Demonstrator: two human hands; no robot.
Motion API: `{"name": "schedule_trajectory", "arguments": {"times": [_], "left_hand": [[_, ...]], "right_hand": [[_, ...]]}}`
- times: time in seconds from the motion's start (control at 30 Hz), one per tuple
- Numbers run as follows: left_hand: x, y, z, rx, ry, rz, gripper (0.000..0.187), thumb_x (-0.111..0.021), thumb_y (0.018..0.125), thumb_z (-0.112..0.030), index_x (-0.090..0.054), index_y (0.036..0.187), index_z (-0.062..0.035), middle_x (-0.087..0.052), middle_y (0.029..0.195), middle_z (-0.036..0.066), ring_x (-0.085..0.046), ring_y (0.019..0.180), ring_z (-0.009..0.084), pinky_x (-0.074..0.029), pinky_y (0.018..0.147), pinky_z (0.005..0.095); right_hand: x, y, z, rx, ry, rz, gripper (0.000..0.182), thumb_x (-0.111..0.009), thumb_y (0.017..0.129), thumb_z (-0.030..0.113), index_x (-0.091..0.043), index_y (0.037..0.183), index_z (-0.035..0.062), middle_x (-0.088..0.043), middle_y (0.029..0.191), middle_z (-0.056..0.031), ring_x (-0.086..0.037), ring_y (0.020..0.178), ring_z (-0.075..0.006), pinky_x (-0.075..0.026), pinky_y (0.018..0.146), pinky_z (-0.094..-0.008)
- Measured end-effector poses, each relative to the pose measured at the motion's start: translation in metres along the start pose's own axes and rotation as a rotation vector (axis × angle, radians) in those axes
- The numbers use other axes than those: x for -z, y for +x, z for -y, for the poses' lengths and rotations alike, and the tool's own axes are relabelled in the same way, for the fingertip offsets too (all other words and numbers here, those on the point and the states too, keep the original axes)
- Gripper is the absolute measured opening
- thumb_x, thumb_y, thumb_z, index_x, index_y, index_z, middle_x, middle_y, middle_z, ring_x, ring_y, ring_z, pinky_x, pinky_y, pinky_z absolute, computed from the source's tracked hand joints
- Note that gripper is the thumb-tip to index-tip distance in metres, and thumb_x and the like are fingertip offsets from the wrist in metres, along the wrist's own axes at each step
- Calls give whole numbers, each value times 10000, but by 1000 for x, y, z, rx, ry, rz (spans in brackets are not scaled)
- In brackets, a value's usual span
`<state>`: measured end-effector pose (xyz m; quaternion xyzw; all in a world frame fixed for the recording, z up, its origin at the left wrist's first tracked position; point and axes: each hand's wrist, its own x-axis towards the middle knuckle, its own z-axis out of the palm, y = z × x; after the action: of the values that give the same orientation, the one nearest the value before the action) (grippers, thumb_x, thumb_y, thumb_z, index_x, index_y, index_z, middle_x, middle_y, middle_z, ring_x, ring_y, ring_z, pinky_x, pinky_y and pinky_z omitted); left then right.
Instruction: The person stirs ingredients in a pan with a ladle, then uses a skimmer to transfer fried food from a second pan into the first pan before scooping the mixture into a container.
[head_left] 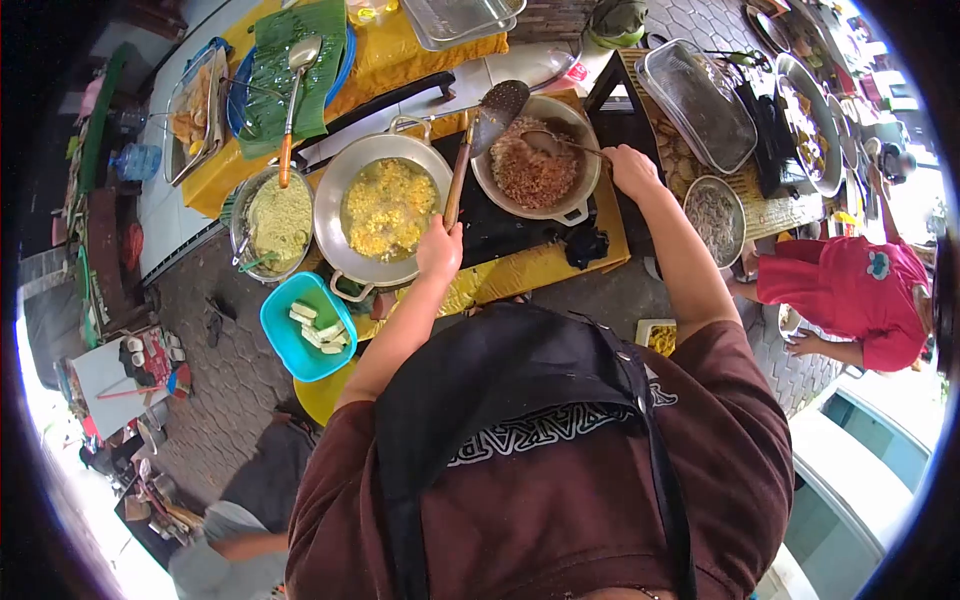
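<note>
Black apron (510, 350) over a brown T-shirt (590, 510) sits nearest my lens. Ahead of it I see the left hand (440, 248) curled closed around the wooden handle of a perforated skimmer (498, 112), its scoop over the left rim of one metal pan (570, 118). The right hand (632, 172) is closed on a thin-handled ladle (543, 141), whose head dips into reddish-brown chopped food (530, 175) in that pan, near the bench's (480, 275) right edge. A black cloth (585, 245) lies by the front right corner. Leftward, I have a wok (328, 205) of yellow fritters (390, 205) in oil, one handle reaching the front edge. Just beside the front left corner, a turquoise basin (275, 325) holds pale blocks (320, 330). Off to the right, I see a person in red (855, 300).
</note>
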<state>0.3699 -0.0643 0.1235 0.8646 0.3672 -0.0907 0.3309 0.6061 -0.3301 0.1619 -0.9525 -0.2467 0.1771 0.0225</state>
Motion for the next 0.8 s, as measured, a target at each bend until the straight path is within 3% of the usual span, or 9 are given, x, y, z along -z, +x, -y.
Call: {"name": "schedule_trajectory", "arguments": {"times": [0.17,0.27,0.33,0.4,0.47,0.63,0.73,0.77,0.8], "left_hand": [[1,8,-9,-58,23,1,367,-526,845,-307,-490,1060,-12,-605,915,233,-581,858,401,-454,736,475],[1,12,-11,-89,28,-30,353,-526,847,-312,-491,1052,-27,-606,919,232,-586,859,397,-460,742,476],[1,13,-9,-91,24,-18,354,-526,847,-312,-492,1055,-27,-605,919,234,-586,856,396,-460,743,475],[-2,16,-5,-90,-6,-21,350,-528,846,-307,-493,1047,-22,-606,901,237,-584,853,398,-458,737,474],[9,8,-10,-80,-30,10,391,-534,842,-311,-488,1076,-1,-605,902,235,-581,852,401,-452,733,462],[19,-8,-2,-142,-119,-20,402,-562,829,-292,-494,1074,19,-598,865,248,-578,823,411,-444,706,450],[28,-13,2,-104,-112,45,377,-565,826,-296,-505,1014,25,-598,817,242,-577,783,416,-434,670,460],[29,-14,5,-104,-108,48,377,-565,826,-296,-505,1014,25,-598,817,242,-577,783,416,-434,670,460],[28,-14,8,-130,-129,6,365,-567,824,-299,-506,983,23,-594,791,238,-574,761,417,-426,652,466]], "right_hand": [[-2,-19,-19,-158,-40,-21,245,-440,852,97,-599,1029,40,-595,1017,-194,-575,937,-368,-481,761,-437],[-55,-4,-57,-226,40,0,164,-496,813,88,-614,885,0,-622,874,-197,-600,786,-371,-486,677,-447],[-92,6,-76,-578,318,405,154,-520,798,97,-580,718,-20,-596,684,-179,-563,580,-326,-450,520,-438],[-123,-16,-93,-676,1016,506,197,-577,729,88,-519,547,38,-466,493,-100,-452,403,-217,-336,351,-377],[-133,-29,-68,-637,1007,683,208,-541,827,130,-519,657,13,-501,543,-125,-457,434,-211,-327,372,-347],[-169,-47,-2,-670,1347,439,160,-488,878,125,-460,1006,32,-483,599,-86,-412,422,-158,-320,374,-334],[-181,-43,29,-696,1320,133,91,-466,848,135,-462,802,57,-415,524,-28,-344,340,-111,-218,288,-277],[-179,-41,27,-608,1199,191,94,-473,852,138,-455,901,59,-516,614,-72,-487,430,-194,-348,355,-342],[-175,-39,28,-611,1200,188,94,-473,852,138,-455,901,59,-516,614,-72,-487,430,-194,-348,355,-342]]}}
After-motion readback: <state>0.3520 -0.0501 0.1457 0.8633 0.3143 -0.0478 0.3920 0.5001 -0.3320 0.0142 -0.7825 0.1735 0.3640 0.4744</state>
